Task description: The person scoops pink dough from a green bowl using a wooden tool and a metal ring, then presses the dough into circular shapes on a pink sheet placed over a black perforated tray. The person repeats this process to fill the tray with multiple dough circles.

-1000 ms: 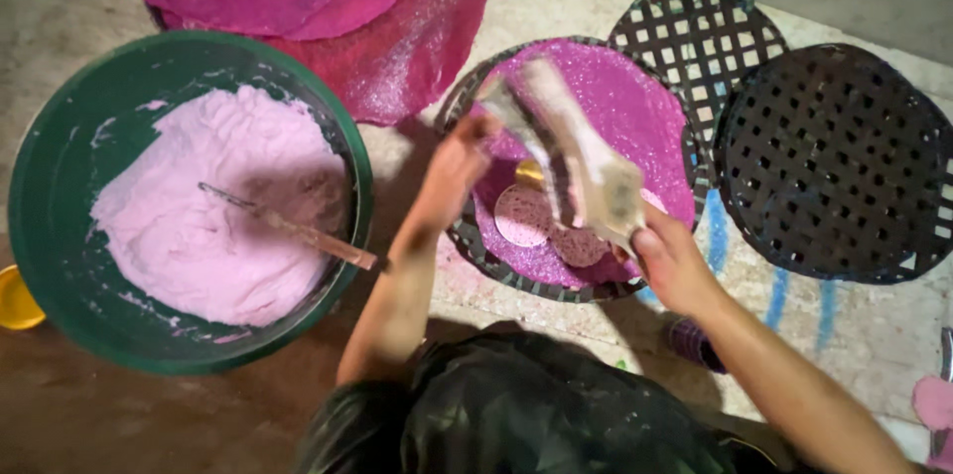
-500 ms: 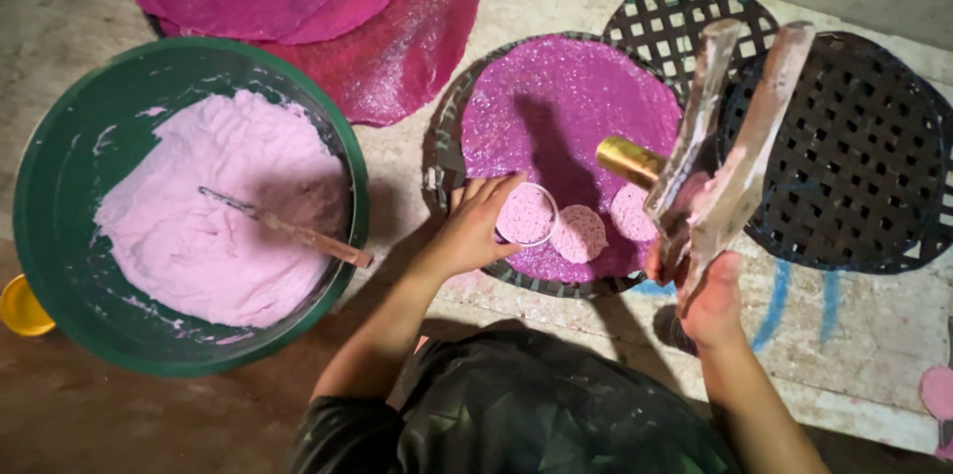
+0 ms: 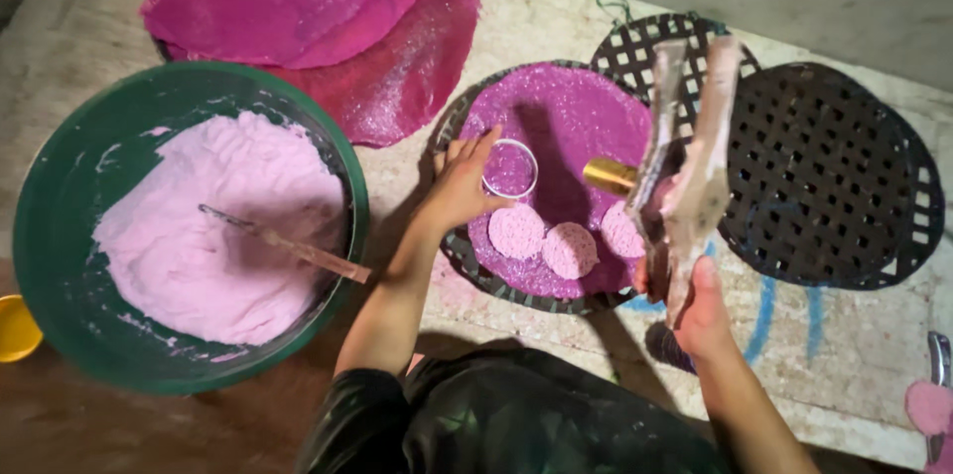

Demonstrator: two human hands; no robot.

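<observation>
Ring mould pinched by left hand, set on glittery purple sheet over woven tray. Three pink discs laid just below ring. Batter-crusted press gripped upright by right hand, at sheet's right edge.

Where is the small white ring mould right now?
In the head view, the small white ring mould sits on the glittery purple round mat, held by the left hand, just above the three pink pressed discs.
</observation>
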